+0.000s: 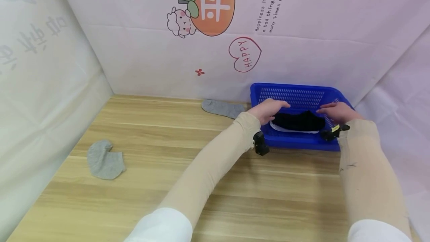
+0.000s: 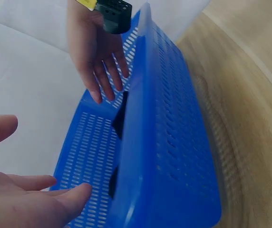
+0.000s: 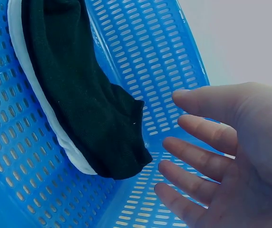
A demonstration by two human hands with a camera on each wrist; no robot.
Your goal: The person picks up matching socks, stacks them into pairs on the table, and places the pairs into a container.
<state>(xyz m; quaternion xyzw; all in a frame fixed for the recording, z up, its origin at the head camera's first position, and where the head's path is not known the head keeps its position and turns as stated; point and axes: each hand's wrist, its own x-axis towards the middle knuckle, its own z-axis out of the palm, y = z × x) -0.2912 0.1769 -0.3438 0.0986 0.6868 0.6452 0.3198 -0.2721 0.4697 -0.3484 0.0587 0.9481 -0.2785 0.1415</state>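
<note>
Black socks (image 1: 299,121) lie in a blue plastic basket (image 1: 299,144), on top of a white sock (image 3: 31,80). My left hand (image 1: 268,109) is over the basket's left end, its fingers extended and holding nothing. Over the right end is my right hand (image 1: 339,112); in the right wrist view its fingers are spread, apart from the black sock's end. One grey sock (image 1: 223,108) lies flat against the back wall, left of the basket. Another grey sock (image 1: 105,161) lies bent on the left part of the table.
The wooden table (image 1: 161,152) meets a white printed cloth (image 1: 151,59) at the back. More white cloth hangs at the left and right sides. The basket stands in the back right corner, its perforated walls rising around the socks.
</note>
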